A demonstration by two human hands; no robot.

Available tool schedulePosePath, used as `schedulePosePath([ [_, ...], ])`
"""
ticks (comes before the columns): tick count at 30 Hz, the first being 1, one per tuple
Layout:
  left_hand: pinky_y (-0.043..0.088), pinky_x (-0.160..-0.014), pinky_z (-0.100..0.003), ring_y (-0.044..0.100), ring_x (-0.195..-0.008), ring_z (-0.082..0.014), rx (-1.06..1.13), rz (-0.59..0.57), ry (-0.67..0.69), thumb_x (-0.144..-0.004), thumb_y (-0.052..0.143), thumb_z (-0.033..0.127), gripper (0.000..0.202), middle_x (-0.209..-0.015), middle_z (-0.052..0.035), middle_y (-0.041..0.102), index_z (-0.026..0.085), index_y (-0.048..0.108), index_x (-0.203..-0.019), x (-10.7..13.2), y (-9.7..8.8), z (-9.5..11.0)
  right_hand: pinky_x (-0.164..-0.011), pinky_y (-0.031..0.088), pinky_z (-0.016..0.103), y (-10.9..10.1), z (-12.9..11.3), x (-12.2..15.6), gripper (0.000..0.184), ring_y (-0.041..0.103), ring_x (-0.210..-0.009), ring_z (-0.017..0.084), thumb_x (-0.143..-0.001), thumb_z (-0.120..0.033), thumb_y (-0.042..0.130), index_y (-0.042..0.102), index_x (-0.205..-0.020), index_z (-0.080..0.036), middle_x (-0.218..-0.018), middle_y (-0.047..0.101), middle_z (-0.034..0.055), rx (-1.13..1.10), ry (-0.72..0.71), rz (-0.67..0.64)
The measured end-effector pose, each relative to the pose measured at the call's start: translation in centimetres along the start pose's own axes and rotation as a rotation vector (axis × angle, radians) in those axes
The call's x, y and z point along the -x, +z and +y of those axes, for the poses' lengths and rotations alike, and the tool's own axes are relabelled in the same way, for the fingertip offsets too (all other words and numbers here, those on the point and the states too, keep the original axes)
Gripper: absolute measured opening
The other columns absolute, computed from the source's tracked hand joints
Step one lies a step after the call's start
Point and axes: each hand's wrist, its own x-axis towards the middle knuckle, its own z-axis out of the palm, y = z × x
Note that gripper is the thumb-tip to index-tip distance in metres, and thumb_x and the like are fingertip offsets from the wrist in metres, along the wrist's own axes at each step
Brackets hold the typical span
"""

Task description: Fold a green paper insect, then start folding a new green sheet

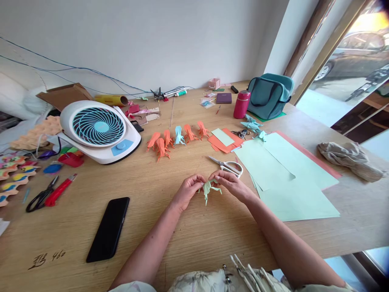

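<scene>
A pale green folded-paper figure (207, 189) with thin pointed legs is held between my two hands, just above the table. My left hand (192, 187) pinches its left side with thumb and forefinger. On the other side, my right hand (231, 183) grips one of its thin limbs with closed fingertips. White-handled scissors (234, 168) lie right behind my right hand. Farther back stand several orange folded-paper figures (161, 148) and a blue one (179, 135). Large pale green paper sheets (300, 198) lie to the right of my right hand.
A black phone (108, 229) lies at front left, near black scissors (42, 198) and a red cutter (60, 190). A white fan (100, 127) stands behind them. Orange paper pieces (232, 136), a pink bottle (242, 104), a teal bag (269, 97) and a crumpled cloth (351, 160) are toward the right.
</scene>
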Motion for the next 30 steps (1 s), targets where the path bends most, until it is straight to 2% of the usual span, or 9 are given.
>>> schedulePosePath([
  [3, 0.041, -0.054, -0.019, 0.049, -0.056, -0.0071, 0.096, -0.025, -0.106, -0.07, 0.073, 0.036, 0.026, -0.071, 0.0028, 0.06, 0.016, 0.061, -0.082, 0.0, -0.2, -0.1, -0.082, 0.049, 0.031, 0.2, 0.0, 0.0, 0.033, 0.061, -0.087, 0.018, -0.091, -0.05, 0.063, 0.066, -0.102, -0.019, -0.094, 0.068, 0.0044, -0.004, -0.024, -0.115],
  [5, 0.04, -0.052, -0.018, 0.049, -0.054, -0.0064, 0.132, -0.028, -0.144, -0.067, 0.076, 0.037, 0.03, -0.07, 0.0032, 0.06, 0.016, 0.062, -0.083, 0.0, -0.1, -0.4, -0.081, 0.048, 0.031, 0.5, 0.2, 0.0, 0.033, 0.06, -0.087, 0.018, -0.09, -0.049, 0.066, 0.066, -0.104, -0.02, -0.097, 0.068, 0.0045, 0.069, -0.042, -0.126],
  [8, 0.04, -0.051, -0.017, 0.054, -0.057, -0.0077, 0.166, -0.034, -0.176, -0.066, 0.08, 0.039, 0.035, -0.072, 0.0012, 0.063, 0.016, 0.063, -0.086, -0.1, -0.1, -0.7, -0.075, 0.047, 0.03, 1.0, 0.7, 0.0, 0.032, 0.059, -0.081, 0.018, -0.088, -0.051, 0.067, 0.067, -0.097, -0.02, -0.09, 0.068, 0.0038, 0.189, -0.046, -0.025],
  [12, 0.049, -0.058, -0.023, 0.065, -0.07, -0.015, 0.214, -0.035, -0.178, -0.071, 0.076, 0.05, 0.043, -0.082, -0.005, 0.071, 0.017, 0.066, -0.097, 0.0, -0.1, -0.8, -0.063, 0.043, 0.028, 1.3, 1.6, -0.4, 0.037, 0.056, -0.07, 0.017, -0.085, -0.057, 0.066, 0.063, -0.085, -0.02, -0.075, 0.063, 0.0017, 0.144, -0.027, 0.142],
  [17, 0.055, -0.071, -0.028, 0.067, -0.09, -0.0199, 0.074, -0.04, -0.046, -0.075, 0.075, 0.045, 0.039, -0.101, -0.007, 0.072, 0.018, 0.069, -0.102, 0.2, 0.4, -0.9, -0.057, 0.035, 0.025, 1.3, 2.4, -0.9, 0.039, 0.047, -0.062, 0.012, -0.083, -0.056, 0.068, 0.057, -0.079, -0.019, -0.07, 0.054, -0.0025, 0.093, -0.004, 0.252],
  [22, 0.048, -0.063, -0.023, 0.061, -0.074, -0.015, -0.166, 0.133, 0.147, -0.076, 0.074, 0.049, 0.037, -0.079, -0.0028, 0.068, 0.015, 0.072, -0.089, -0.4, 1.1, -1.8, -0.054, 0.032, 0.024, 1.8, 2.3, -0.8, 0.038, 0.042, -0.06, 0.011, -0.083, -0.054, 0.069, 0.054, -0.076, -0.019, -0.066, 0.049, -0.0042, 0.181, 0.003, 0.267],
  [24, 0.046, -0.063, -0.023, 0.059, -0.069, -0.0137, -0.205, 0.186, 0.183, -0.075, 0.074, 0.05, 0.037, -0.074, -0.0019, 0.067, 0.014, 0.072, -0.083, -0.7, 1.1, -2.2, -0.056, 0.035, 0.024, 2.1, 2.0, -0.6, 0.037, 0.045, -0.061, 0.011, -0.084, -0.053, 0.068, 0.056, -0.08, -0.019, -0.071, 0.053, -0.0029, 0.217, -0.011, 0.255],
  [27, 0.046, -0.064, -0.023, 0.06, -0.068, -0.0139, -0.23, 0.234, 0.188, -0.074, 0.072, 0.053, 0.04, -0.075, -0.0024, 0.069, 0.014, 0.072, -0.083, -1.3, 0.2, -2.4, -0.06, 0.043, 0.026, 2.2, 1.4, -0.3, 0.036, 0.053, -0.065, 0.012, -0.087, -0.053, 0.064, 0.061, -0.097, -0.019, -0.087, 0.063, 0.0015, 0.281, -0.01, 0.252],
  [30, 0.045, -0.063, -0.023, 0.058, -0.065, -0.0132, -0.284, 0.31, 0.198, -0.073, 0.07, 0.056, 0.044, -0.073, -0.002, 0.069, 0.014, 0.072, -0.086, -2.1, -1.8, -2.2, -0.065, 0.049, 0.028, 1.6, 0.6, -0.1, 0.033, 0.06, -0.07, 0.015, -0.092, -0.047, 0.059, 0.061, -0.108, -0.019, -0.094, 0.067, 0.0045, 0.401, -0.024, 0.335],
])
